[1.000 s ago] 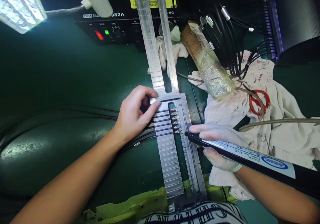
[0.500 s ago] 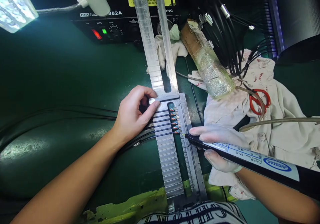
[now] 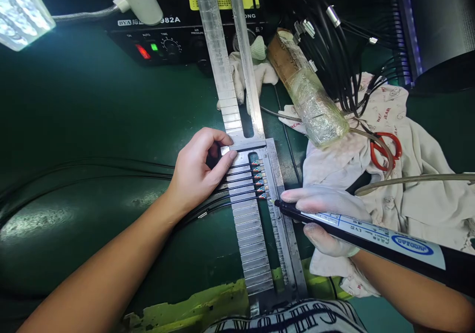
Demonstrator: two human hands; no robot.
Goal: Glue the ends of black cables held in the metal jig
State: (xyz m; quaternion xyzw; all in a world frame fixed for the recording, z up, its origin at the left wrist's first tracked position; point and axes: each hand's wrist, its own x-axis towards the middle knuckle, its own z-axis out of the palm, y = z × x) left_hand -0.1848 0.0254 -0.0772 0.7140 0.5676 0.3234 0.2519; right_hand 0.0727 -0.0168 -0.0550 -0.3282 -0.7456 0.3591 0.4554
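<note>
A slotted metal jig (image 3: 254,246) lies lengthwise before me, with several thin black cables (image 3: 243,186) laid side by side across its grooves. Their stripped ends with coloured wires (image 3: 262,188) reach over the slot to the jig's right rail. My bare left hand (image 3: 196,172) is closed at the jig's left edge, thumb and fingers gripping there above the cables; its other fingertips are partly hidden. My right hand (image 3: 330,204), in a thin whitish glove, is wrapped around a black glue syringe (image 3: 374,239) with a UV label. The syringe's tip is at the rail, just below the lowest wire end.
Behind the jig stands a black control box (image 3: 156,41) with lit switches. A bright lamp (image 3: 22,11) hangs at upper left. On the right are a film-wrapped block (image 3: 315,103), red-handled scissors (image 3: 397,150), a white cloth (image 3: 426,150) and a black cable bundle (image 3: 334,61).
</note>
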